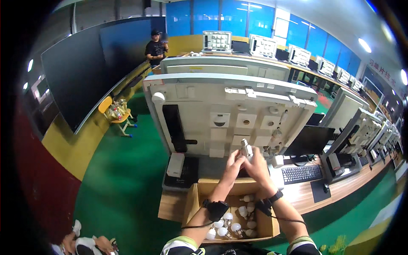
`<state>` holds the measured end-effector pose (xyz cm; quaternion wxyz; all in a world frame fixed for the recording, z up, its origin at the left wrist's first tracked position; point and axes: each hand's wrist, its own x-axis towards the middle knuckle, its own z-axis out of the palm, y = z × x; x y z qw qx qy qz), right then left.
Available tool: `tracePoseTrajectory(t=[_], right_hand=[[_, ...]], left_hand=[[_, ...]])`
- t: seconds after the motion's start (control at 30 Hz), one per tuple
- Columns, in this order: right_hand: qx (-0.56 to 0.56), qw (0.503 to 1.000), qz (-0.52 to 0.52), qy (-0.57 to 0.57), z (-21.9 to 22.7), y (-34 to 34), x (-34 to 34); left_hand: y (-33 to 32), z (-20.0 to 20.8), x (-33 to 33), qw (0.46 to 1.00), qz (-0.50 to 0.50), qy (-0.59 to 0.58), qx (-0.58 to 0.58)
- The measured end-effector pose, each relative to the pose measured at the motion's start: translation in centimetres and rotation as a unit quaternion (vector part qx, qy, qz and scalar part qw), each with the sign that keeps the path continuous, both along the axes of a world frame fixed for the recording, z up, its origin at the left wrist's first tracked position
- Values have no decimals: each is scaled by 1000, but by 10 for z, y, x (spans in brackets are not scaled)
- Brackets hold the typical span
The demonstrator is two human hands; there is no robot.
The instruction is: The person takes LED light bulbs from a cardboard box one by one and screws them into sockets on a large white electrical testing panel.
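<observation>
Both hands meet in front of an upright white device panel (199, 114), above an open cardboard box (192, 204). Between them stands a small silvery metal fitting (246, 148), its upper end showing above the fingers; its exact kind is too small to tell. My left hand (233, 165) is closed at its lower left side. From the right, my right hand (256, 165) is closed around it too. Several white light bulbs (228, 216) lie loose in the box below my wrists. Each wrist wears a dark band with a cable.
A white box (175, 165) rests on a black case (187, 174) to the left. On the right are a keyboard (301, 174), monitor (309, 141) and mouse (326, 187) on the wooden desk. A yellow chair (106, 104) and a standing person (156, 49) are farther back.
</observation>
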<state>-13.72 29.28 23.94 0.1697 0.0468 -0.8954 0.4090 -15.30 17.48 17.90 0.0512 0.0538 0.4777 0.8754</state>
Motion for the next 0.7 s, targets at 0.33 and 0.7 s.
tracePoseTrajectory(t=[0.33,0.7], right_hand=[[135,981,-142,-3,11,-19,-100],[-375,914,-60,-141,-6,-12,-125]], left_hand=[[-78,-93,-8,988,-79,-61,-122],[-42,-61,-70,988,-101,-80,-80]])
